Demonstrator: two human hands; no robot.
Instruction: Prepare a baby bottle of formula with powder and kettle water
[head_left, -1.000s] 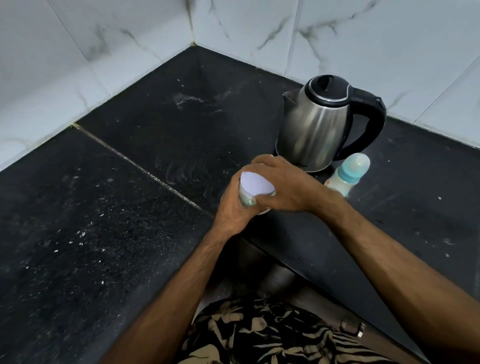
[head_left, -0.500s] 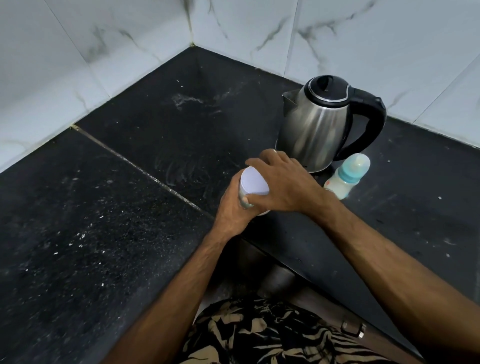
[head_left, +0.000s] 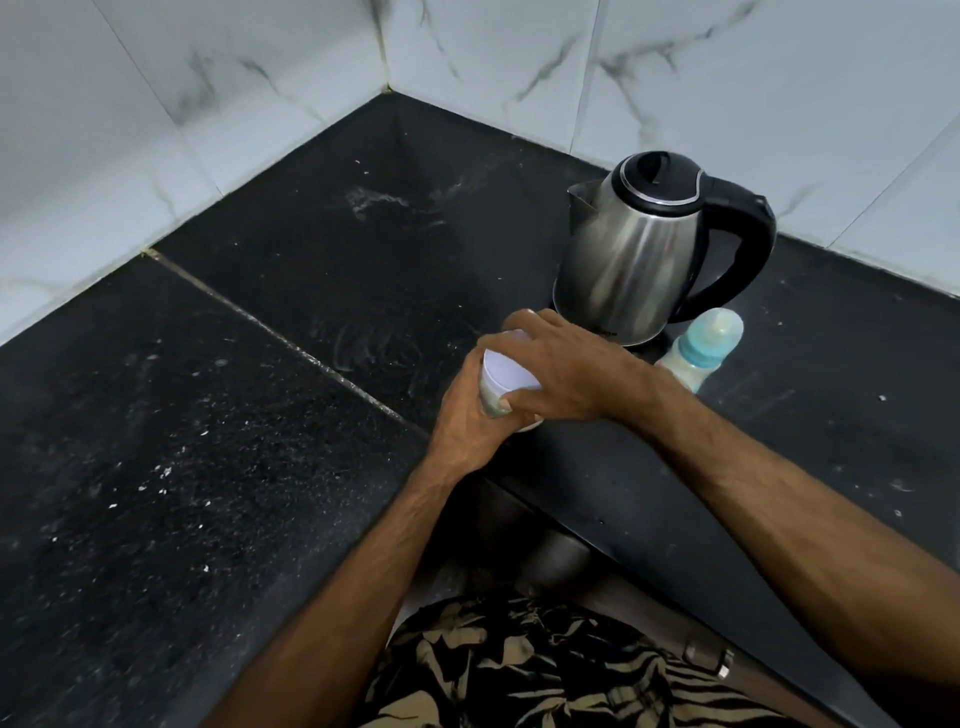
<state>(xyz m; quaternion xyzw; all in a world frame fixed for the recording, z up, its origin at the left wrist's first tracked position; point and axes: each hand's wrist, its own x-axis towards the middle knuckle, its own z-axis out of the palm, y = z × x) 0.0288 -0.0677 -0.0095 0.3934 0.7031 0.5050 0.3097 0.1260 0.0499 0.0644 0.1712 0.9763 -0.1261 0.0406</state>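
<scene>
Filling most of the frame: black speckled stone bench (head_left: 218, 467), dusty, with a pale grout seam running diagonally from left centre toward the middle. Backed across the top of the frame by glossy white marble-look wall tiles (head_left: 519, 57) with grey veining, meeting in a corner at upper centre. Standing upright at upper right: kettle (head_left: 631, 265), brushed steel, rounded and tapering upward, black domed lid, black loop handle to the right, spout toward the left. Crossing in from the bottom of the frame: two bare forearms over a leaf-print garment at lower centre. At mid-frame, left hand (head_left: 467, 421) wrapped around the body of a small cylindrical powder container (head_left: 506, 376), long axis tilted, top leaning toward the upper left; flat white lid facing the camera, pale greenish wall below. Right hand (head_left: 566, 371) clamped over the lid's rim from the right, thumb on the side. Just right of the hands, below the kettle: baby bottle (head_left: 698, 358), translucent and milky, teal collar, clear cap, its top toward upper right.
</scene>
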